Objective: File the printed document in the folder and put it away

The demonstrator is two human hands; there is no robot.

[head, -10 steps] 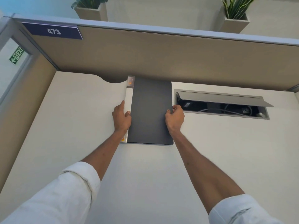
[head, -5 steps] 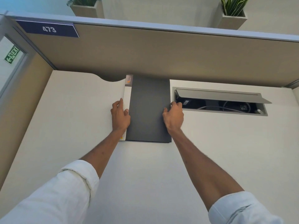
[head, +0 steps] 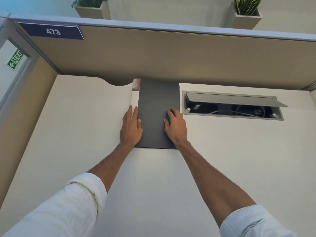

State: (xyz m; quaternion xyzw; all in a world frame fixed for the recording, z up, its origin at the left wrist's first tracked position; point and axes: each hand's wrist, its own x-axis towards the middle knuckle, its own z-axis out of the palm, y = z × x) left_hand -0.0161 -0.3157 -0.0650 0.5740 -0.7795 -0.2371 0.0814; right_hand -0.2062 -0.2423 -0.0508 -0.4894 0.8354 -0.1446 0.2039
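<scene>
A dark grey folder (head: 156, 103) lies flat on the white desk (head: 77, 134), its far end against the partition. A white strip of the printed document (head: 135, 98) sticks out along the folder's left edge, with an orange mark near the top. My left hand (head: 130, 128) lies flat with its fingers stretched over that strip and the folder's left edge. My right hand (head: 175, 126) rests palm down on the folder's right side, fingers spread on the cover.
A beige partition (head: 171, 59) with a blue "473" plate (head: 53, 31) stands behind the desk. An open cable box (head: 232, 108) with its lid raised sits just right of the folder. Two planters (head: 93, 7) stand above the partition. A side panel walls in the left.
Both hands have gone from gripping the folder's side edges to lying flat on it. The left fingers have stretched out along the paper strip. The folder stays at the partition.
</scene>
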